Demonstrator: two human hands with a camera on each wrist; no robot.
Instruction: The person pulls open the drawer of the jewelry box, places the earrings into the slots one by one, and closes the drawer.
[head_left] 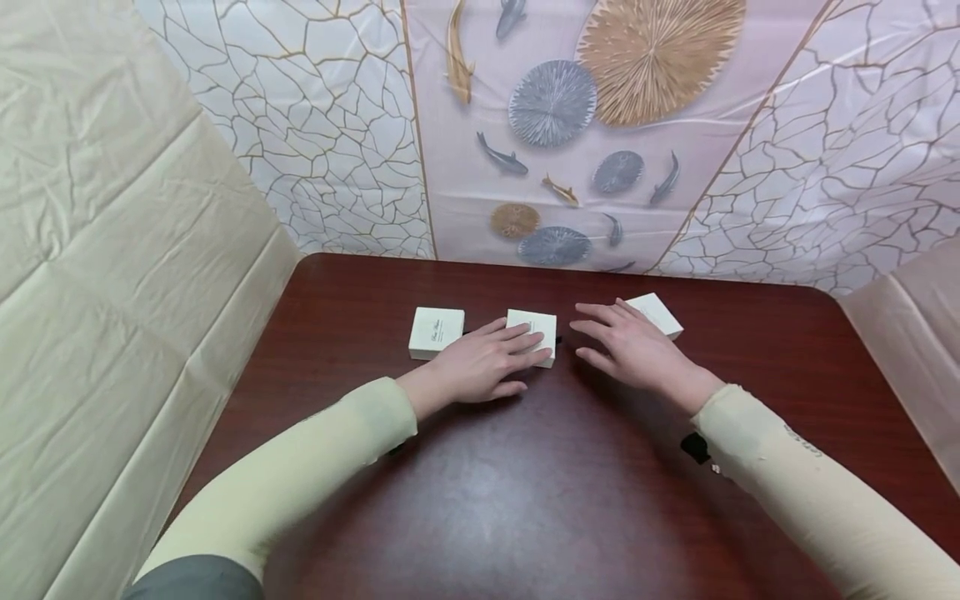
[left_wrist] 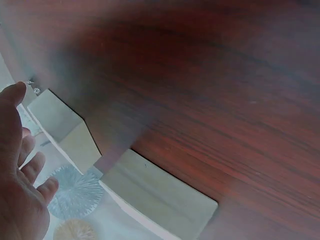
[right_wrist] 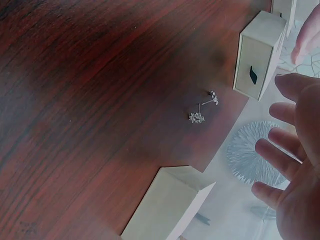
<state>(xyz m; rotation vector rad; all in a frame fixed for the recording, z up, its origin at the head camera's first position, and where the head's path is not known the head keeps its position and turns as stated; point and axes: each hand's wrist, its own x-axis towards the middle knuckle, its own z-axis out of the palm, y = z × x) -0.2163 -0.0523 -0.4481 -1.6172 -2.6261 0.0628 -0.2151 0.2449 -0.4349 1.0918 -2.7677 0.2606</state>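
Three small white boxes stand in a row towards the back of the table. My left hand (head_left: 483,362) is over the middle box (head_left: 532,317), fingers spread and extended; whether they touch its lid I cannot tell. The left box (head_left: 436,330), with dark lettering on top, stands beside that wrist. My right hand (head_left: 637,346) hovers with fingers apart, partly covering the angled right box (head_left: 656,312). In the right wrist view, two sparkling stud earrings (right_wrist: 196,117) lie between the middle box, whose side bears a black tab (right_wrist: 253,75), and the right box (right_wrist: 165,200).
The dark red wooden table (head_left: 480,500) has a glossy top. Behind it hangs a cloth (head_left: 555,200) printed with fish and round leaves. Pale cloth (head_left: 112,250) borders the left side, and more hangs at the right.
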